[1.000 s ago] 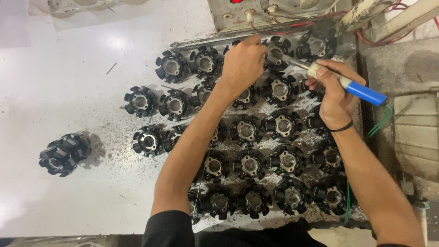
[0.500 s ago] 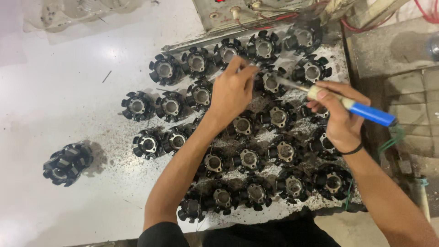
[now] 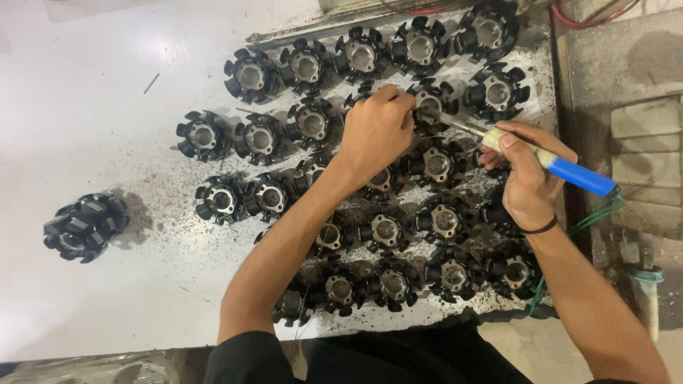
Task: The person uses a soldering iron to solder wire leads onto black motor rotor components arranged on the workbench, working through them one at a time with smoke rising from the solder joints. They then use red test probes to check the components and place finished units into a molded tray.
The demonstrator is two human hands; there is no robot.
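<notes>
Black, finned round parts with metal centres are lying in rows on the white table (image 3: 85, 121), and above the near rows the right hand (image 3: 525, 186) is gripping a blue-handled iron (image 3: 530, 156) whose tip is touching one part (image 3: 431, 99) that the left hand (image 3: 375, 132) is pinching.

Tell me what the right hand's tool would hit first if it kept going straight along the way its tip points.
The right hand aims the blue-handled tool up and left. Its tip already sits at the black finned part beside the left hand's fingertips, so that part comes first, though depth is unclear.
</notes>
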